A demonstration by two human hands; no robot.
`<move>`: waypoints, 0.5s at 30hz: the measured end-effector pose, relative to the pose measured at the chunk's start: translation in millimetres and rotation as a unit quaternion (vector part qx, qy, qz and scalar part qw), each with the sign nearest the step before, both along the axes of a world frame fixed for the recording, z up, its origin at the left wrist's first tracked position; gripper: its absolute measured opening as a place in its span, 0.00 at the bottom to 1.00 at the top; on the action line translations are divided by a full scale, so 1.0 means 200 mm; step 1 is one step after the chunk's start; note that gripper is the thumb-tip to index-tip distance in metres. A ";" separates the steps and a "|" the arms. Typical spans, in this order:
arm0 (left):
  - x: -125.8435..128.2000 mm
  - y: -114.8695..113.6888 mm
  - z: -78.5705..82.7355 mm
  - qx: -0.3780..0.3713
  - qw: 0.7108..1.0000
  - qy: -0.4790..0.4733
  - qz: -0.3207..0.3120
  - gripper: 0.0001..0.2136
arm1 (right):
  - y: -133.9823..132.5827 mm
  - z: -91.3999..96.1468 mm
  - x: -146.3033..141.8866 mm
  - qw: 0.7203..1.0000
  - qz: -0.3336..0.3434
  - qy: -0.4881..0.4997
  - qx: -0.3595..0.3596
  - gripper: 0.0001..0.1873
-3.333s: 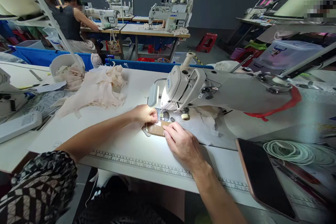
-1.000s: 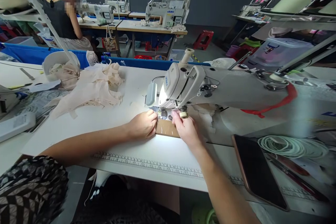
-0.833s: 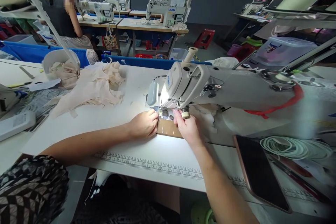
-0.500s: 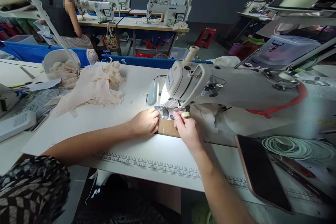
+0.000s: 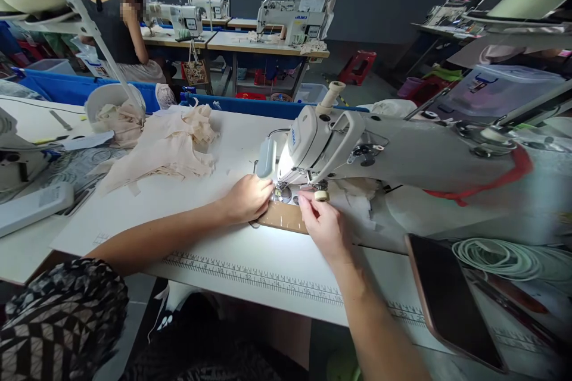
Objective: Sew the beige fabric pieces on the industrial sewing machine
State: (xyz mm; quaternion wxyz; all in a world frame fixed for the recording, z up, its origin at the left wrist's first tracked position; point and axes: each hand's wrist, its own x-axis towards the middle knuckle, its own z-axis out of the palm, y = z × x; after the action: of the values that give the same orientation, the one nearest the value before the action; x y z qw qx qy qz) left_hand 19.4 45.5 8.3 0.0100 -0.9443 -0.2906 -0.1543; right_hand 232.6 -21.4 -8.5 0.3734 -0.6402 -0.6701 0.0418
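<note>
A white sewing machine [image 5: 384, 152] stands on the white table [image 5: 210, 238], its lamp lighting the needle plate. A small brown piece [image 5: 283, 218] lies flat just in front of the needle. My left hand [image 5: 247, 197] rests curled at the piece's left end, fingertips pinched near the presser foot. My right hand [image 5: 322, 225] lies at the piece's right end, its fingers bent and pressed together under the machine head near a small cream roller [image 5: 320, 195]. What the fingertips grip is too small to make out.
A heap of beige fabric [image 5: 163, 146] lies at the back left beside a white bowl [image 5: 111, 104]. A dark phone [image 5: 451, 303] lies at the right, with coiled cord [image 5: 504, 256] behind it. Another person [image 5: 118, 30] sits at a far machine.
Both hands have slid forward with the brown piece, closer under the needle; my right hand, earlier flat on the piece, now has its fingers bent by the presser foot.
</note>
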 end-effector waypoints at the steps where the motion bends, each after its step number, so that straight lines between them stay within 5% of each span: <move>1: 0.00 0.00 0.02 -0.012 0.999 0.004 0.039 0.07 | -0.01 0.00 0.00 1.000 0.010 -0.016 -0.001 0.27; 4: -0.02 0.01 0.08 -0.060 0.987 0.040 0.144 0.04 | -0.02 0.01 -0.01 0.997 0.049 -0.061 -0.010 0.23; 7: -0.06 0.03 0.10 -0.097 0.979 0.035 0.177 0.08 | -0.04 0.02 -0.03 0.994 0.078 -0.073 -0.025 0.21; 11: -0.17 0.01 0.12 -0.169 0.973 -0.059 0.148 0.11 | -0.06 0.05 -0.09 0.991 0.112 -0.042 -0.055 0.19; 15: -0.23 -0.12 0.17 -0.256 0.945 -0.182 0.089 0.12 | -0.08 0.09 -0.19 0.989 0.106 -0.049 -0.086 0.16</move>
State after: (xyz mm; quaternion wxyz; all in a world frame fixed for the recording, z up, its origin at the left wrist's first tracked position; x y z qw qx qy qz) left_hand -26.9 21.3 41.6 -0.2717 -0.8408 -0.4004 -0.2427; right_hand 194.7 -37.6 9.0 0.2772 -0.5970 -0.7451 0.1074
